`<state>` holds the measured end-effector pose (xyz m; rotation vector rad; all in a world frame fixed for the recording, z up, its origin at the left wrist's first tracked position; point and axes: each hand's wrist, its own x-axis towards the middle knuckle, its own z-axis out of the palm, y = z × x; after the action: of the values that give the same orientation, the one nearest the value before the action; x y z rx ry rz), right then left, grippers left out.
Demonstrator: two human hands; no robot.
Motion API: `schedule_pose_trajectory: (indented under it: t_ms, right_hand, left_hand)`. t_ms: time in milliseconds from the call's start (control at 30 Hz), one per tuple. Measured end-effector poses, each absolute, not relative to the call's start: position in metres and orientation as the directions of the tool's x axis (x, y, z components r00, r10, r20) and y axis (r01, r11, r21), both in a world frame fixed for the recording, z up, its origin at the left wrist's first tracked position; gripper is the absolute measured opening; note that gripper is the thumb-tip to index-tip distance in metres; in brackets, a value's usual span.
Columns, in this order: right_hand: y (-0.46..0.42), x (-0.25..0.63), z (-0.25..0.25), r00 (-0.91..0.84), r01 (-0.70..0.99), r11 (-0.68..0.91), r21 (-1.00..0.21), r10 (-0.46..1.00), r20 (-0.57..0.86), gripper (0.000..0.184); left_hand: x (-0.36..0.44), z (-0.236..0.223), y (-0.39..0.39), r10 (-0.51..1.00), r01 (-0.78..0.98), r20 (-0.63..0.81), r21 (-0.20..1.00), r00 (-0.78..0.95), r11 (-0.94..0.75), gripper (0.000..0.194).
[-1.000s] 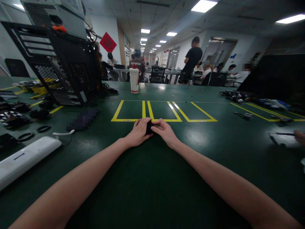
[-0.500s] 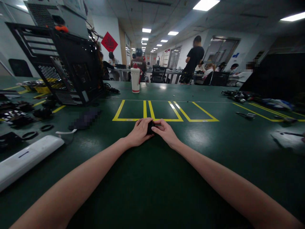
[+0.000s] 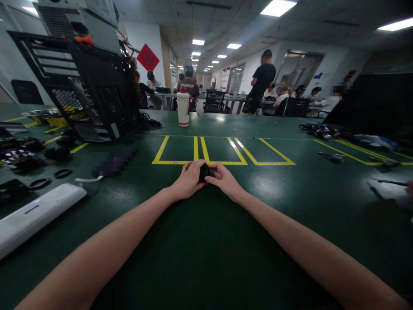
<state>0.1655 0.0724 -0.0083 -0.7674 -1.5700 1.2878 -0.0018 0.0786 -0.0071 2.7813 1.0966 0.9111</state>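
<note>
A small black object [image 3: 203, 172] is held between my two hands, just in front of the yellow tape lines on the green table [image 3: 206, 241]. Its kind does not show, because fingers cover most of it. My left hand [image 3: 189, 180] is closed around its left side, with the fingers over the top and the thumb low in front. From the right, my right hand [image 3: 224, 180] grips it between thumb and fingertips. Both forearms reach in from the lower corners of the view.
A black computer case [image 3: 93, 86] stands at the left, near a white power strip [image 3: 41, 217] and black parts. A white cup [image 3: 183, 110] is beyond the tape. Cables [image 3: 319, 128] lie at the right. Another person's hand [image 3: 409, 186] holds a thin dark tool [image 3: 390, 181] at the right edge.
My hands have kept their hold on the black object, with only slight finger movement. At the right edge, the other person's hand and thin tool have shifted slightly.
</note>
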Motion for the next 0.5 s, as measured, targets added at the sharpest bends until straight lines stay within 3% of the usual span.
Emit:
schedule_pose_trajectory:
  t_ms: [233, 367, 500]
  right_hand:
    - [0.0753, 0.1629, -0.0117, -0.249, -0.037, 0.310, -0.950, 0.918, 0.309, 0.024]
    - [0.0756, 0.1640, -0.0116, -0.300, 0.019, 0.296, -0.955, 0.913, 0.277, 0.029]
    - [0.0710, 0.1658, -0.0107, -0.342, -0.055, 0.293, -0.954, 0.892, 0.294, 0.033]
  left_hand:
    - [-0.0012, -0.0070, 0.0780, 0.631, 0.619, 0.522, 0.229, 0.574, -0.752, 0.058]
    - [-0.0013, -0.0074, 0.0782, 0.637, 0.624, 0.518, 0.230, 0.571, -0.747, 0.059]
    - [-0.0018, -0.0076, 0.0788, 0.640, 0.619, 0.510, 0.240, 0.575, -0.748, 0.057]
